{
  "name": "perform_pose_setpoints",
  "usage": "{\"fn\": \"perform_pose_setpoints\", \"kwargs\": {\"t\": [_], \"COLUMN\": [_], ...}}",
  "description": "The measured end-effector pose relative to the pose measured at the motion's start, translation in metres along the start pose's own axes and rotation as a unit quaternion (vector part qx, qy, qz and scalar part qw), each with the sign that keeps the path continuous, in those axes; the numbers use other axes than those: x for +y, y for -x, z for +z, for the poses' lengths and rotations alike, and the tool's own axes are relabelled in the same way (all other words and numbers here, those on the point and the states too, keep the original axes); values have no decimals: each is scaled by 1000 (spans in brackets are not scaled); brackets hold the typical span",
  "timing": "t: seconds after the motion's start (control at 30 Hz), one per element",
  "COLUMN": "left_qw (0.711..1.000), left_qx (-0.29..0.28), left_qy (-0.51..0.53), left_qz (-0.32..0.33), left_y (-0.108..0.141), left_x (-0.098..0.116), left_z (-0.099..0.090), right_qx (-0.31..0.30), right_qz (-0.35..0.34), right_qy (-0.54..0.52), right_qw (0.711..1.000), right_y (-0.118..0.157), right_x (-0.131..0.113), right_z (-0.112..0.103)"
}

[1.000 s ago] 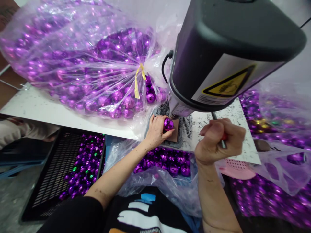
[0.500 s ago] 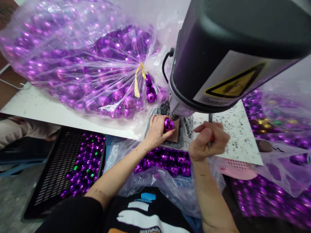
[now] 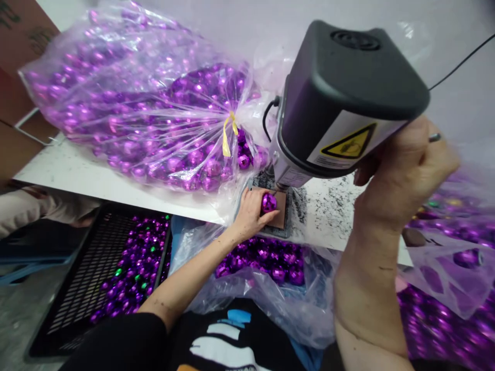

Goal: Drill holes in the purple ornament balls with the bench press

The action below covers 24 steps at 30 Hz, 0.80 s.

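Nearest is a black shirt (image 3: 181, 340) with white and blue printing; a line of lettering at the bottom edge is cut off and cannot be read. The right hand (image 3: 410, 165) is raised beside the machine (image 3: 359, 87), its fingers curled tightly round a lever (image 3: 435, 137), of which only a metal end shows. Below the table edge, an open clear bag (image 3: 247, 291) holds more purple balls. Beyond it the left hand (image 3: 249, 211) has its thumb and fingers bent round one purple ball (image 3: 268, 203), opened only as wide as the ball. That ball is round, glossy and cut all over in mirror-like facets, with bright glints and darker patches; it sits at the brown pad (image 3: 279, 219) on the white table (image 3: 185, 203), just beside the machine's lower end. The machine's pale label (image 3: 348, 147) carries a yellow, black-edged warning triangle with a hand drawn inside, and small print too fine to read. Dark specks are scattered over the table to the right. Farther back lies a big clear sack (image 3: 147, 113) of purple balls, its neck tied with a yellow ribbon (image 3: 226, 141). A brown box (image 3: 23, 67) at the far left bears dark scrawled marks, not legible.
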<state>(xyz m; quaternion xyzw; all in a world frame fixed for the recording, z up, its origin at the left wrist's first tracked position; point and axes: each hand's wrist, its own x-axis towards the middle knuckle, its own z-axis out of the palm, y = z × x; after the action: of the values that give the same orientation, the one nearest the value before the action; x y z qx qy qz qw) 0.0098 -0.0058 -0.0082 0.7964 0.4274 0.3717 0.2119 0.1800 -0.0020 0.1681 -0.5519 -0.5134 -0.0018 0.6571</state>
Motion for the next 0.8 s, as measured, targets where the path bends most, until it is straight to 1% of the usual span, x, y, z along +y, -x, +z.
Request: {"fn": "perform_pose_setpoints", "kwargs": {"t": [0.07,0.1,0.2,0.27,0.3,0.37,0.43,0.5,0.57,0.6,0.67,0.7,0.73,0.8], "left_qw": [999,999,990,984,983,987,988,974,952,944,939,942,948,966], "left_qx": [-20,-44,-142,-177,-178,-153,-115,-80,-86,-93,-102,-97,-87,-55], "left_qy": [23,29,-1,-29,-35,-48,-103,-207,-285,-307,-319,-312,-297,-246], "left_qz": [9,11,5,-2,0,13,33,47,73,78,81,80,75,58], "left_y": [14,23,50,55,51,28,-10,-53,-90,-104,-121,-123,-121,-107], "left_x": [9,13,23,21,17,5,-13,-33,-53,-61,-73,-76,-76,-71], "left_z": [-19,-30,-58,-69,-72,-73,-71,-66,-59,-56,-52,-53,-55,-65], "right_qx": [2,2,6,17,22,28,26,22,11,6,-2,-4,-9,-20], "right_qz": [-7,-11,-14,-12,-10,-5,1,5,14,18,24,25,25,25], "right_qy": [-12,-18,-36,-39,-37,-33,-27,-21,-18,-18,-19,-20,-18,-12], "right_qw": [1000,1000,999,999,999,999,999,1000,1000,1000,1000,999,999,999], "right_y": [-4,-4,-2,-1,-1,-1,-1,-1,-2,-2,-2,-2,-1,-1], "right_x": [2,3,5,5,5,6,7,8,8,7,6,6,5,4], "right_z": [4,5,7,7,7,7,7,6,5,4,3,2,2,1]}}
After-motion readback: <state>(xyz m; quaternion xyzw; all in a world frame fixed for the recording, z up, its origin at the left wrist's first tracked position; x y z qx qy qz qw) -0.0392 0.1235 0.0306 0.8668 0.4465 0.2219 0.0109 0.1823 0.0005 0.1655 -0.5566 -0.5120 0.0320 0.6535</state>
